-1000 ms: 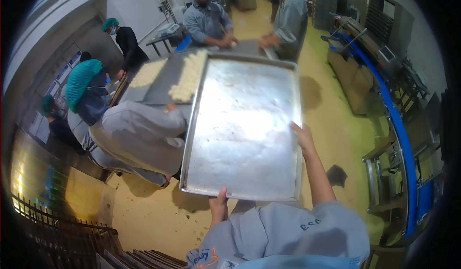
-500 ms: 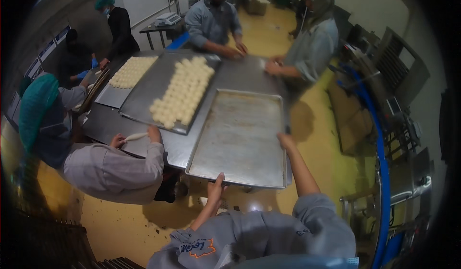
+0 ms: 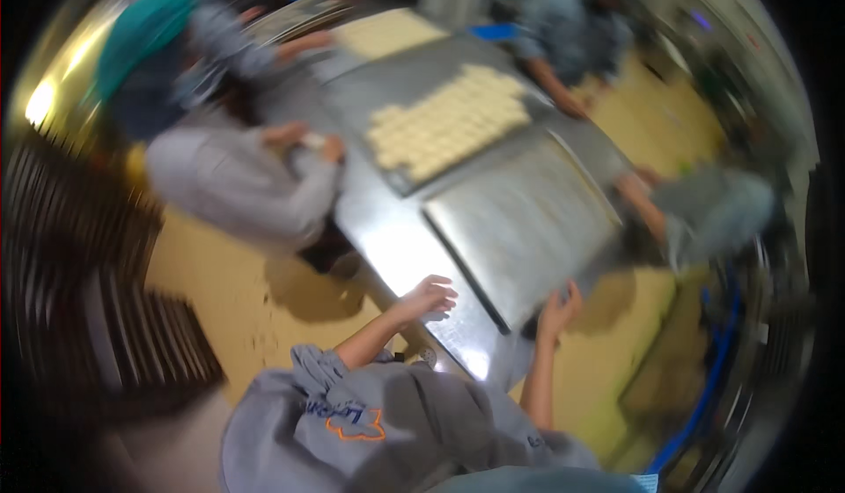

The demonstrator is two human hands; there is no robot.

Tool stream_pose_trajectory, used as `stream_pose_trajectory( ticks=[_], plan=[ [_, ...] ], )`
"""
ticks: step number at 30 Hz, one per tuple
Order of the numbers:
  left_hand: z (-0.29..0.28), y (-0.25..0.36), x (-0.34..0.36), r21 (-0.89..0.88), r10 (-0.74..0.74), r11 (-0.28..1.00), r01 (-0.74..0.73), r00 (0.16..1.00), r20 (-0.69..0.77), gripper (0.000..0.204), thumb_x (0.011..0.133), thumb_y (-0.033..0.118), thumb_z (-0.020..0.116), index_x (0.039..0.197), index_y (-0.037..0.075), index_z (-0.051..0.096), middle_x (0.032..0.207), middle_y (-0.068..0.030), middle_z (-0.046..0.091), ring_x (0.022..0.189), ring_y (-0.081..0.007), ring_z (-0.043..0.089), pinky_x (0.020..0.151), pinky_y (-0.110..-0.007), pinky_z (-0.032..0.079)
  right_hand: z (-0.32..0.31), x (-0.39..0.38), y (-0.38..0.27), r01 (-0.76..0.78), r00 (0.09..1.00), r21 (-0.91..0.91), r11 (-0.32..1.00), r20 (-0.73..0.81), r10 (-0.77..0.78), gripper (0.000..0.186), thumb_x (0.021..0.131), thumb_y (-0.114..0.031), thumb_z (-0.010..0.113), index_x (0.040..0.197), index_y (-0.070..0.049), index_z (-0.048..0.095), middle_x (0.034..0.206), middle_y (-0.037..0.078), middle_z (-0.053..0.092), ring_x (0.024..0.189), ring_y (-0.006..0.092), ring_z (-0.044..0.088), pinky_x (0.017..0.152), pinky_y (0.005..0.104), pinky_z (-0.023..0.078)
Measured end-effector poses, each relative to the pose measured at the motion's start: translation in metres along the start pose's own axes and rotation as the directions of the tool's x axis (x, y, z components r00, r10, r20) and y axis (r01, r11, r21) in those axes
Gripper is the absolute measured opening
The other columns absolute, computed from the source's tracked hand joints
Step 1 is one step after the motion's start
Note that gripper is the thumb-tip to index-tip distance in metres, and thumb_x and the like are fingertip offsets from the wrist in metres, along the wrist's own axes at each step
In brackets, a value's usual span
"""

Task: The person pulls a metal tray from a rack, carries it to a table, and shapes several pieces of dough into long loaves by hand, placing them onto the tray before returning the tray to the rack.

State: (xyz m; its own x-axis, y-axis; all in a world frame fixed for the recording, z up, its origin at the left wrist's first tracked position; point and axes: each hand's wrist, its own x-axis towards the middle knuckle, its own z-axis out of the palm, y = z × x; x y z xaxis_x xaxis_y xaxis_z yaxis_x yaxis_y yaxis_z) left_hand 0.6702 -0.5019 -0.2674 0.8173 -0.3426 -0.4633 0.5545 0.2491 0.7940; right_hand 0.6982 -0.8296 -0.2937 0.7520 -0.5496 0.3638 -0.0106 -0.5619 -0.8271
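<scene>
The left hand (image 3: 429,298) is held over the near part of the steel table (image 3: 378,220), just left of the bare metal tray (image 3: 524,220). Its forearm slants up and rightward from a grey sleeve (image 3: 319,365), wrist slightly bent, with the fingers loosely curled, parted and gripping nothing. The right hand (image 3: 557,311) is at the tray's near edge, its forearm rising almost straight, fingers pointing up and away from the body. That hand is also loose, fingers parted; blur makes it hard to tell whether they touch the edge.

The bare tray lies flat on the table, angled across it, between the right hand and a 2nd tray (image 3: 348,92) bearing rows of pale dough pieces (image 3: 449,123). On the left, a co-worker in grey (image 3: 238,176) has 2 hands around a pale piece (image 3: 312,141) at the table's edge.
</scene>
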Motion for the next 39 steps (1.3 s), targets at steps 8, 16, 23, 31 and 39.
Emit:
stream_pose_trajectory(
  ticks=[8, 16, 23, 31, 39],
  plan=[
    [-0.082, -0.071, -0.124, -0.056, 0.177, 0.97, -0.235, 0.848, -0.5, 0.036, 0.095, 0.021, 0.063, 0.126, 0.003, 0.056, 0.108, -0.0082, 0.07, 0.092, -0.0129, 0.067, 0.077, -0.026, 0.053, 0.078, -0.138, -0.168, 0.347, 0.381, 0.537, 0.769, 0.668, -0.639, 0.03, 0.086, 0.002, 0.057, 0.115, -0.005, 0.062, 0.119, 0.013, 0.059, 0.108, 0.0276, 0.058, 0.087, 0.034, 0.047],
    [-0.189, -0.175, -0.333, 0.0, 0.165, 0.872, -0.489, 0.295, -0.941, 0.035, 0.091, 0.017, 0.066, 0.123, 0.003, 0.057, 0.105, -0.0079, 0.07, 0.094, -0.0147, 0.067, 0.077, -0.029, 0.051, 0.158, -0.335, -0.237, 0.199, -0.827, 0.717, 0.668, 0.489, -0.278, 0.037, 0.091, -0.021, 0.068, 0.125, -0.006, 0.061, 0.121, 0.017, 0.06, 0.111, 0.029, 0.059, 0.096, 0.039, 0.048],
    [-0.225, -0.278, -0.566, 0.263, 0.108, 0.787, -0.558, -0.295, -0.949, 0.031, 0.096, 0.019, 0.062, 0.122, 0.003, 0.057, 0.11, -0.0081, 0.068, 0.099, -0.0171, 0.065, 0.084, -0.032, 0.052, 0.232, -0.598, -0.303, -0.065, -0.973, 0.32, 0.945, 0.189, -0.131, 0.034, 0.099, -0.023, 0.06, 0.129, -0.008, 0.059, 0.112, 0.003, 0.066, 0.102, 0.0135, 0.061, 0.088, 0.0299, 0.049],
    [-0.205, -0.352, -0.69, 0.095, -0.498, 0.699, -0.709, -0.578, -0.646, 0.043, 0.096, 0.035, 0.063, 0.125, 0.003, 0.057, 0.12, -0.014, 0.064, 0.11, -0.0269, 0.062, 0.093, -0.04, 0.051, 0.353, -0.863, -0.41, 0.072, -0.896, -0.254, 0.965, 0.408, 0.175, 0.024, 0.097, -0.03, 0.057, 0.11, -0.01, 0.062, 0.094, 0.004, 0.067, 0.087, 0.016, 0.063, 0.078, 0.0312, 0.05],
    [-0.3, -0.318, -0.634, 0.125, -0.591, 0.455, -0.882, -0.404, -0.698, 0.03, 0.098, 0.026, 0.062, 0.12, 0.008, 0.057, 0.117, -0.0071, 0.064, 0.109, -0.0205, 0.063, 0.09, -0.036, 0.052, 0.5, -1.052, -0.567, -0.184, -0.778, -0.212, 0.96, 0.628, -0.01, 0.076, 0.088, -0.058, 0.066, 0.145, -0.012, 0.044, 0.135, 0.014, 0.053, 0.124, 0.0264, 0.05, 0.099, 0.0402, 0.043]
  ],
)
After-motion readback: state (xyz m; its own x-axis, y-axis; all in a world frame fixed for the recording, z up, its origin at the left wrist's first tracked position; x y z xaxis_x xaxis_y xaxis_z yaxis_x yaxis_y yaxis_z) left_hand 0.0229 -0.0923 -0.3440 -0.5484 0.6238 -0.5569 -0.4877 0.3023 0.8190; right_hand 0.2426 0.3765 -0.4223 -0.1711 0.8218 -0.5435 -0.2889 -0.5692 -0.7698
